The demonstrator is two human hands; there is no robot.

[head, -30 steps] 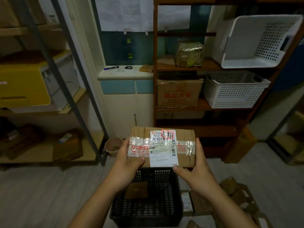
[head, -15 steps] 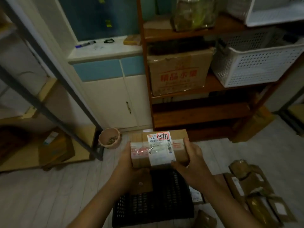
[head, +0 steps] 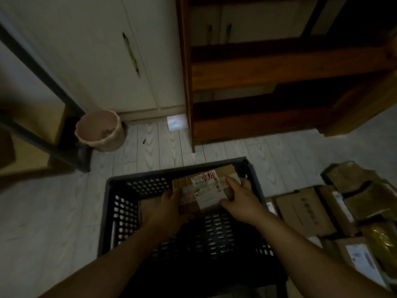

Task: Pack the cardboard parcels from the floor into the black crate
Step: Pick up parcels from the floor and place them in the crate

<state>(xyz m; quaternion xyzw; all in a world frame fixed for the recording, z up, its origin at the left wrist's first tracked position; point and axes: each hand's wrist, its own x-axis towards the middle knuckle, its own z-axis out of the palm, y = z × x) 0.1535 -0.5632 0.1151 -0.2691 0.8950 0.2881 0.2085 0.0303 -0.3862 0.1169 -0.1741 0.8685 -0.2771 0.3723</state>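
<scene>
taped, white-labelled cardboard parcel (head: 209, 191) inside perforated black crate (head: 120, 214).

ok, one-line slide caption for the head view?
Left hand and right hand hold a taped brown cardboard parcel inside the black perforated plastic crate; more cardboard parcels lie on the floor beside it.

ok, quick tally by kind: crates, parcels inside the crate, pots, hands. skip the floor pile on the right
Black crate: 1
Parcels inside the crate: 2, the labelled parcel and a plain parcel lower down at the left
Pink pot: 1
Hands: 2, left hand and right hand, both holding the labelled parcel
Total: 6
</scene>
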